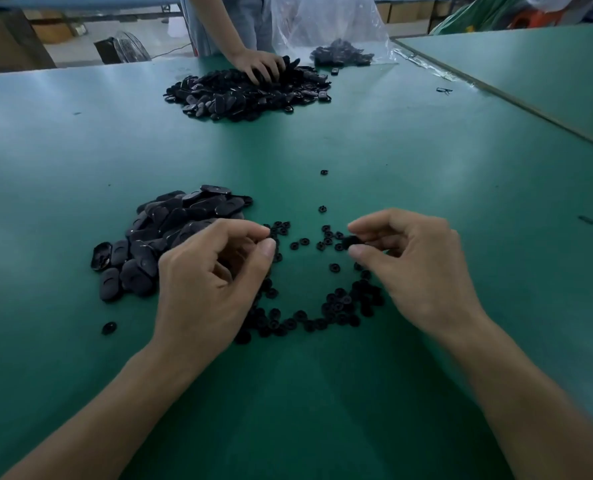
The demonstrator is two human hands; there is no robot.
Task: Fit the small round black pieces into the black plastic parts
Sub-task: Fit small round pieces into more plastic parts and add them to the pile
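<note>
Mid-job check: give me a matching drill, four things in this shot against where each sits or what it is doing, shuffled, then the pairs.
Things:
1. right hand
2. near pile of plastic parts
3. clear bag
4. far pile

Places or states:
A. under another person's hand
B. far edge of the table, black parts inside
C. pinching a small black piece
D. just left of the left hand

Pairs: 1-C, 2-D, 3-B, 4-A

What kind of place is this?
Probably a factory assembly workshop: a green worktable, a heap of black plastic parts, scattered small round black pieces, and another person's hand in a second heap.
</note>
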